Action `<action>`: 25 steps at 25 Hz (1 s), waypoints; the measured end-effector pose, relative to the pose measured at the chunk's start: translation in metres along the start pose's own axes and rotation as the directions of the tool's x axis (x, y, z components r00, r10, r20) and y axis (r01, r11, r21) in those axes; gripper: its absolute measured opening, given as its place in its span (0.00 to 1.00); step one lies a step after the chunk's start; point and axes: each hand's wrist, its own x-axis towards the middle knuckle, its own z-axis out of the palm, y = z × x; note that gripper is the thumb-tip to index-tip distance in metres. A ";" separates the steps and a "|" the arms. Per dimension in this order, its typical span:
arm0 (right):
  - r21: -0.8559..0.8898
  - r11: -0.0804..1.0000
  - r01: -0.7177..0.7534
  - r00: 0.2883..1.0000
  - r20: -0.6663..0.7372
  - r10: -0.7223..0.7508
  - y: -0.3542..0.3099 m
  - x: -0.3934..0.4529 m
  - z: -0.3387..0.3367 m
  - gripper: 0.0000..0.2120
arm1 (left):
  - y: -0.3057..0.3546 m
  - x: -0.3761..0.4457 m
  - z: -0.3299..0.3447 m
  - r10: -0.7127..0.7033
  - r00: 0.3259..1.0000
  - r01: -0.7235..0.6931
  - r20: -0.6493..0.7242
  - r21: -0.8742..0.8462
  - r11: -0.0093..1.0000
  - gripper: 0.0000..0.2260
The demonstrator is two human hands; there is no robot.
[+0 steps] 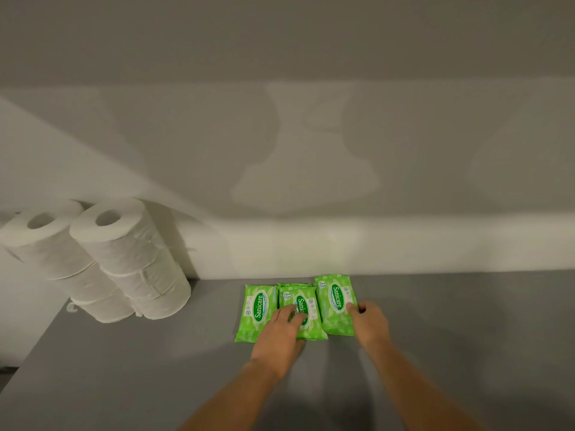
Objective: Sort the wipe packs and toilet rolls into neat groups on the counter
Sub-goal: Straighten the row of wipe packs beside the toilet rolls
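Toilet rolls (102, 262) stood in two stacks against the wall at the grey worktop's (124, 368) left, well apart from three green wipe packs (295, 306) lying side by side. The left hand (280, 331) pressed fingers on the middle pack, its grip loosely spread, while the right hand (370, 321) touched the right pack's edge, fingers curled. Squaring the row probably called for gentle inward nudges, edges flush.

1. The left wipe pack (257, 312) bears "Sanicare" in white letters on a dark green oval.
2. The middle wipe pack (298, 306) shows the number "15" near its top left corner and the start of "Sanicare" on its oval; the rest is hidden.
3. The right wipe pack (336, 304) reads "Sanicare" on its oval, with "15" near its top left corner.
4. Smaller print on all three is too blurred to read.
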 end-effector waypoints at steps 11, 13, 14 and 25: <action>-0.215 0.971 0.099 0.995 0.040 -0.093 0.006 -0.005 0.002 0.12 | 0.004 0.002 0.002 -0.118 0.993 0.118 0.006 0.004 0.993 0.25; -0.209 0.972 0.107 0.993 0.066 -0.095 0.005 -0.005 0.000 0.13 | 0.006 0.003 0.002 -0.130 0.991 0.130 0.004 -0.002 0.991 0.24; -0.201 0.973 0.112 0.992 0.075 -0.099 0.005 -0.005 0.000 0.13 | 0.006 0.004 0.002 -0.137 0.991 0.137 0.004 -0.007 0.991 0.24; -0.173 0.976 0.135 0.989 0.087 -0.122 0.003 0.000 -0.003 0.12 | 0.051 0.014 -0.016 -0.059 0.994 0.042 -0.092 -0.179 0.983 0.30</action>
